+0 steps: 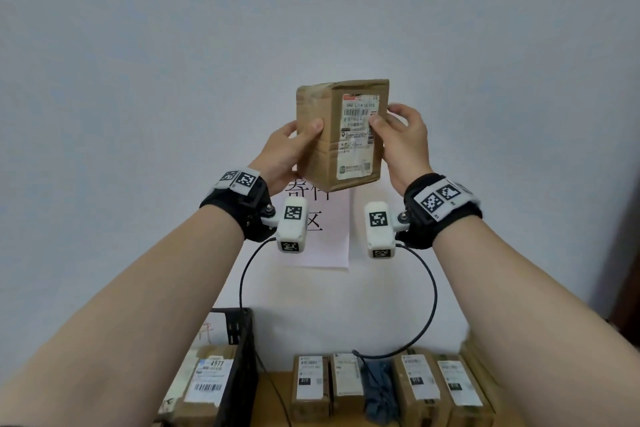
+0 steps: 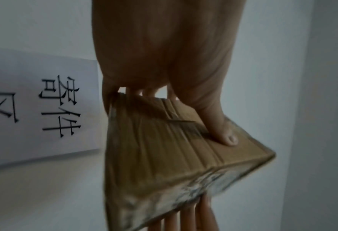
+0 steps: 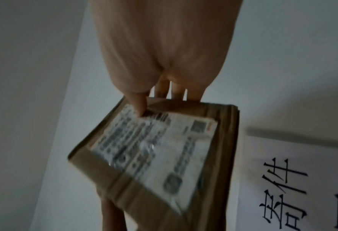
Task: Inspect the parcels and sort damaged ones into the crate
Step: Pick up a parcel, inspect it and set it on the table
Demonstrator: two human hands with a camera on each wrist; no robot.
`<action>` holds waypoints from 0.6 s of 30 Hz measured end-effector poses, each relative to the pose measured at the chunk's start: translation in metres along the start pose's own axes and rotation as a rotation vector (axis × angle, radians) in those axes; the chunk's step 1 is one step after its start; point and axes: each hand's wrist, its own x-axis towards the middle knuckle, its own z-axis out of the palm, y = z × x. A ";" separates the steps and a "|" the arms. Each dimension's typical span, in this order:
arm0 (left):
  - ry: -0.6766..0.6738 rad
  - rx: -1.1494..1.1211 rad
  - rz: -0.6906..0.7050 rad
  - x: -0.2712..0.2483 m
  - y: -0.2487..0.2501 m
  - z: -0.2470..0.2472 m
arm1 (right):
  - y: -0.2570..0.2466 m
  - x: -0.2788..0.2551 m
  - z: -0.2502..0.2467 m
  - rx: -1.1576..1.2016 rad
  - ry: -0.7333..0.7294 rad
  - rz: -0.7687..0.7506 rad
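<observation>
Before the wall, parcel [image 1: 341,135] upright — left hand [image 1: 289,156], right hand [image 1: 405,139] gripping

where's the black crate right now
In the head view the black crate stands at the lower left, under the left forearm, holding labelled parcels, left of the row of parcels against the wall.

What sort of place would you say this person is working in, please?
Probably a courier or parcel-handling point: a paper sign on the wall reads "parcel sending area", labelled cardboard parcels line a wooden table, and a black crate holds more.
</observation>
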 end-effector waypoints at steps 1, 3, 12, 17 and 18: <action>-0.010 0.022 0.012 -0.002 0.000 0.002 | 0.001 0.000 0.001 -0.028 0.029 0.002; 0.013 0.003 0.049 -0.007 0.002 0.006 | 0.002 0.000 0.003 -0.116 0.046 -0.014; 0.095 -0.070 0.169 -0.018 0.002 0.008 | 0.004 -0.012 0.013 -0.179 -0.008 0.001; 0.093 -0.087 0.172 -0.024 0.004 0.010 | 0.004 -0.015 0.011 -0.132 -0.036 0.035; 0.091 -0.089 0.174 -0.024 0.005 0.010 | 0.004 -0.016 0.011 -0.124 -0.041 0.043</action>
